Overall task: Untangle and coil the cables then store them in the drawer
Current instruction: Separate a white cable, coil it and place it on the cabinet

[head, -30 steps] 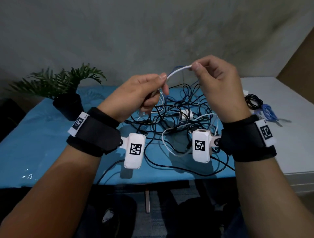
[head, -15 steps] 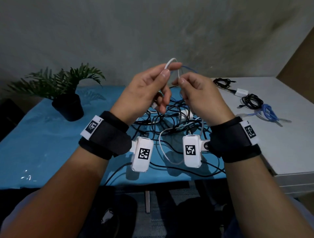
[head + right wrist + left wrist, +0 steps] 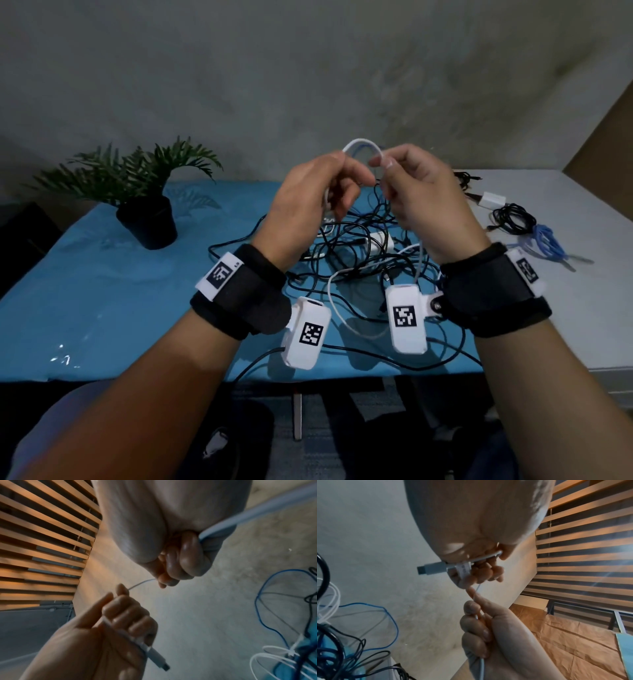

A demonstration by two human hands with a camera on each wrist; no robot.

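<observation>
- A potted plant (image 3: 147,198) stands at the counter's (image 3: 102,294) far left corner.
- The left hand (image 3: 308,192) is clamped on a white cable (image 3: 363,143) near its plug (image 3: 431,568).
- The right hand (image 3: 421,198) pinches the same cable, which arches between the two hands above the tangled cables (image 3: 356,253) mid-counter.
- Coiled cables (image 3: 527,226) lie near the right edge.

Cable tangle (image 3: 356,253) on blue table (image 3: 102,291)
</observation>
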